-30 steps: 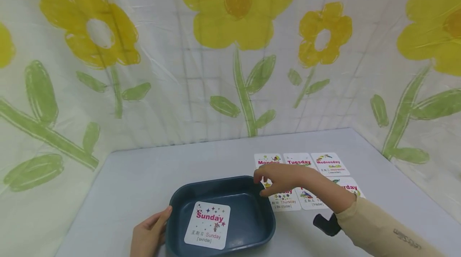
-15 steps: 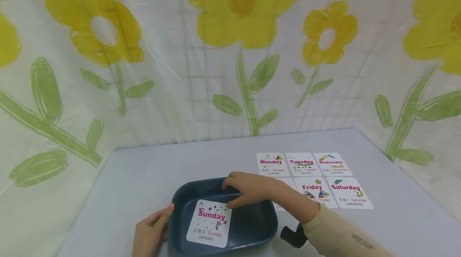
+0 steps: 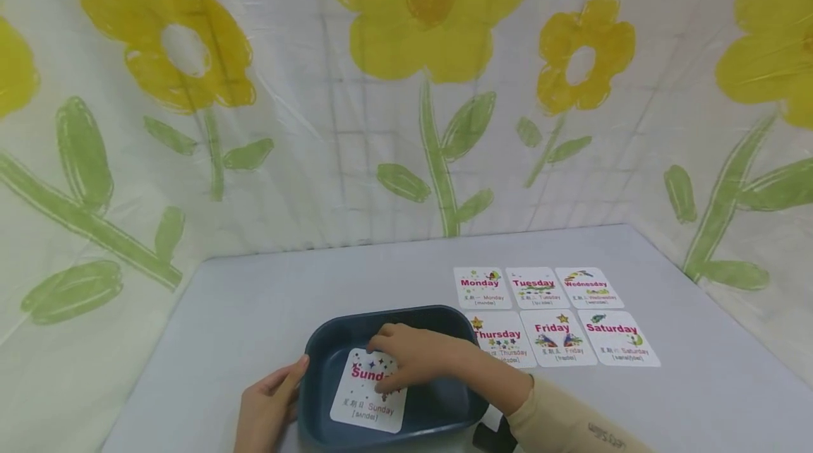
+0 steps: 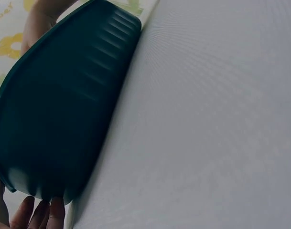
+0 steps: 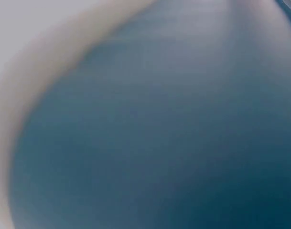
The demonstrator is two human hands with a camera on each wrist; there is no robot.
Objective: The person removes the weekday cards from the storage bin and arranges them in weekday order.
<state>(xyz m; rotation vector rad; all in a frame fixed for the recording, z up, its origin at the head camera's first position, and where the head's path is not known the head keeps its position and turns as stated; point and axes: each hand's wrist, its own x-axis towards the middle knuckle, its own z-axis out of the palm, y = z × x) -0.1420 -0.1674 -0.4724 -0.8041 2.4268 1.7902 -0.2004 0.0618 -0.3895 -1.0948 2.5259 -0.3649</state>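
A dark blue rectangular tray (image 3: pixel 444 312) stands on the table, and one white card reading "Sunday" (image 3: pixel 365 414) lies inside it. My left hand (image 3: pixel 269 400) holds the tray's left end, thumb up at the rim. In the left wrist view, the fingertips (image 4: pixel 55 217) press against the outer wall of the tray (image 4: pixel 59 114). Above the upper right part of the Sunday card is my right hand (image 3: pixel 416 355), its thumb and fingers spread apart. Whether they touch the card is unclear. The right wrist view is blurred, filled mostly by the blue tray (image 5: pixel 150 133).
Right of the tray, white cards lie in two rows: Monday (image 3: pixel 481 288), Tuesday (image 3: pixel 536 288) and Wednesday (image 3: pixel 589 288) behind, Thursday (image 3: pixel 504 340), Friday (image 3: pixel 559 338) and Saturday (image 3: pixel 618 339) in front. A flower-printed curtain (image 3: pixel 298 178) hangs behind the table (image 3: pixel 254 298).
My right hand has moved left, from beside the cards across the tray to above the Sunday card. The left hand keeps its place at the tray's end.
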